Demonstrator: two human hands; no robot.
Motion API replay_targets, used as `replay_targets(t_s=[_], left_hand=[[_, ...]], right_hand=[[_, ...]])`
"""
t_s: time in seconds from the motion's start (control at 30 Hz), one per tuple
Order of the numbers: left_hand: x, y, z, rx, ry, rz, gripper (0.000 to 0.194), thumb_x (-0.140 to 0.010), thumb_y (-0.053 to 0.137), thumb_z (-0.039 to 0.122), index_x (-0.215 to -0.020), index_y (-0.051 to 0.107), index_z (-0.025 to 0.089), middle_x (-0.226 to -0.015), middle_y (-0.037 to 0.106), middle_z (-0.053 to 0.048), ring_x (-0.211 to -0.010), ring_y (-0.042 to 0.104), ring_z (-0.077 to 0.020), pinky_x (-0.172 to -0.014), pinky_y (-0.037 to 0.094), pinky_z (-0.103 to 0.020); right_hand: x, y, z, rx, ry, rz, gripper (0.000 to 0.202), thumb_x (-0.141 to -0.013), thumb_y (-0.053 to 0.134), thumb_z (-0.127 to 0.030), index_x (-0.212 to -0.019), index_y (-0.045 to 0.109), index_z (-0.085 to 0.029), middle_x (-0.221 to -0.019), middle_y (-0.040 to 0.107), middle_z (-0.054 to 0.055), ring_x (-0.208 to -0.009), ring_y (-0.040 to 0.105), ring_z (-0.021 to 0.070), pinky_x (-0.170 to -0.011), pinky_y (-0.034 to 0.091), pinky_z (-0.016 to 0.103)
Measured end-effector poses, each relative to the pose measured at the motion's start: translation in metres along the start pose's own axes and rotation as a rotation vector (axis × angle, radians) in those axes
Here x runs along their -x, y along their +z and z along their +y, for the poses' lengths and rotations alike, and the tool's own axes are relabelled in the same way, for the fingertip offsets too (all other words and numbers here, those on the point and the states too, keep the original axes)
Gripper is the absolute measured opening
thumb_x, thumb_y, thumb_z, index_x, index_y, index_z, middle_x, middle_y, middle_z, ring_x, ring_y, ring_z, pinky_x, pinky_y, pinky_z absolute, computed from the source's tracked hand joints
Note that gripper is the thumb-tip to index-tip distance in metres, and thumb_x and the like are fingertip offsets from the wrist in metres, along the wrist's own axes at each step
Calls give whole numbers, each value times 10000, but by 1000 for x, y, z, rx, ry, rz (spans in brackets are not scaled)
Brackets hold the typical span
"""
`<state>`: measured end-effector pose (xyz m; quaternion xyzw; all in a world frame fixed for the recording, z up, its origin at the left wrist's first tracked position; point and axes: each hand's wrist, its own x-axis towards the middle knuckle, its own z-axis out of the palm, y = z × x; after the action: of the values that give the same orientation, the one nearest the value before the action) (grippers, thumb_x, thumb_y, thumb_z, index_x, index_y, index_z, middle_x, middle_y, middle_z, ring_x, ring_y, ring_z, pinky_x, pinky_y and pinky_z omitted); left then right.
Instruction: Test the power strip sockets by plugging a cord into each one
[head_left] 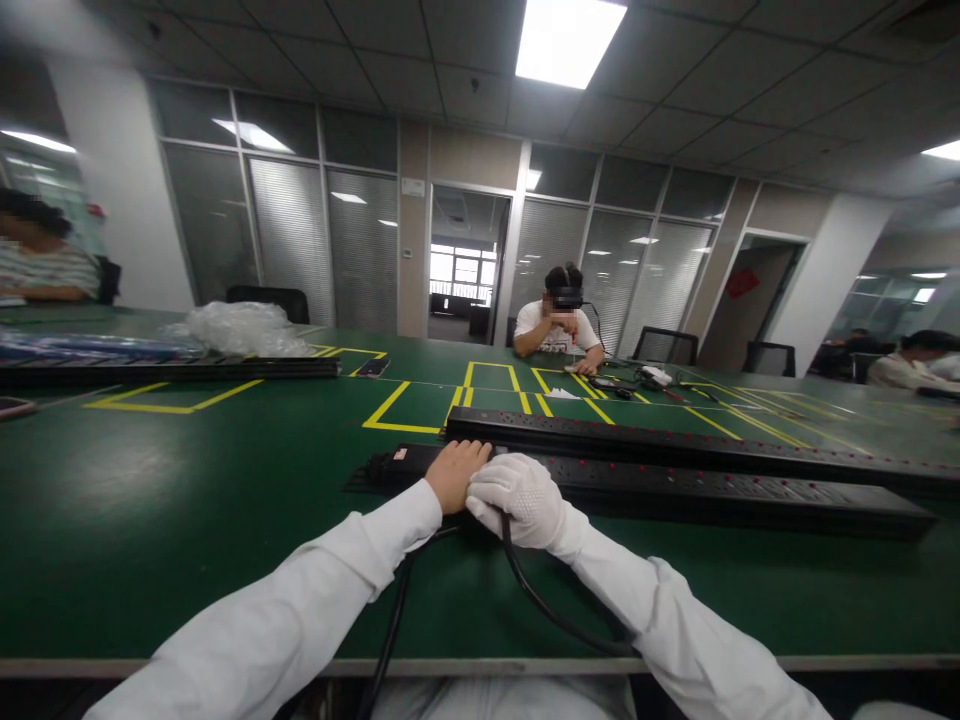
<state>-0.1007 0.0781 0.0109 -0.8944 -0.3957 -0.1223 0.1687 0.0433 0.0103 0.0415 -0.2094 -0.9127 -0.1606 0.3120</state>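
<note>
A long black power strip (675,485) lies across the green table in front of me, with a row of sockets and red marks along it. My bare left hand (459,475) wraps over this strip near its left end, fingers closed over the top. Touching it on the right is my right hand (517,500) in a white dotted glove, its fingers curled around a black cord (536,595). The cord loops down from under the glove toward the table's near edge. Part of the strip and the cord's upper end are hidden under both hands.
Behind lies a second black power strip (600,430). Clear plastic wrap (240,328), dark bars (172,370) and a phone (373,368) are to the left. Yellow tape (491,364) marks the green table (225,530). A person (559,325) sits opposite; others sit at both sides.
</note>
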Motion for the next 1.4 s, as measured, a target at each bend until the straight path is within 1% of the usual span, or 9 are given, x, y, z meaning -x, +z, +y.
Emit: replay_targets(t_s=[0.13,0.37,0.47,0.63,0.87,1.0,1.2,1.3,1.4], left_hand=[[1,-1,-1,-9,4,0,353,-793,381,263,-1123,404,140,-969,544,-104,-881,496,-248,-743,357,-379],[0,-5,4,21,-26,10,403,-766,393,475,-1000,472,156,-915,560,-88,-863,511,-248,-745,365,-378],[-1,-6,5,33,-38,14,460,-756,382,526,-1013,469,155,-899,570,-91,-865,519,-252,-742,367,-380],[0,-6,4,40,-39,23,506,-742,388,553,-1043,462,153,-902,579,-93,-870,524,-258,-741,372,-378],[0,-4,4,22,-32,34,547,-739,385,572,-1059,459,135,-923,578,-113,-885,520,-270,-742,369,-384],[0,-4,4,28,-33,38,570,-751,340,599,-1058,463,135,-913,578,-112,-865,526,-264,-735,365,-378],[0,-7,5,47,-47,47,631,-748,242,660,-1035,477,150,-888,573,-103,-840,528,-251,-725,359,-368],[0,-7,5,48,-48,44,638,-747,244,660,-1038,480,144,-890,572,-110,-839,528,-257,-723,359,-374],[0,-6,5,45,-42,34,623,-745,303,633,-1069,466,126,-915,572,-124,-859,524,-267,-729,360,-380]], right_hand=[[-2,4,-4,-32,-5,5,166,-818,463,-291,-895,592,-220,-893,622,30,-863,542,149,-799,400,304],[1,-1,31,112,160,5,191,-805,491,-339,-911,594,-220,-945,601,51,-871,515,165,-784,385,325],[4,-5,38,157,132,-16,208,-804,492,-339,-949,584,-221,-920,611,44,-825,516,158,-748,384,312],[5,-10,35,229,69,-28,181,-818,457,-289,-920,588,-217,-857,622,40,-763,513,152,-697,380,302],[5,-15,31,284,-11,-107,180,-800,429,-208,-889,586,-214,-842,620,34,-781,511,151,-736,379,310],[6,-17,33,304,16,-80,175,-804,434,-209,-872,595,-221,-834,627,26,-757,513,142,-719,374,295],[8,-13,38,338,174,69,173,-811,491,-297,-929,604,-239,-832,642,16,-756,532,145,-698,357,284],[9,-11,38,310,178,70,185,-815,489,-317,-933,606,-236,-838,643,22,-745,535,146,-698,358,289],[10,-11,35,243,130,62,192,-803,498,-347,-911,609,-234,-845,641,32,-769,538,156,-717,375,301]])
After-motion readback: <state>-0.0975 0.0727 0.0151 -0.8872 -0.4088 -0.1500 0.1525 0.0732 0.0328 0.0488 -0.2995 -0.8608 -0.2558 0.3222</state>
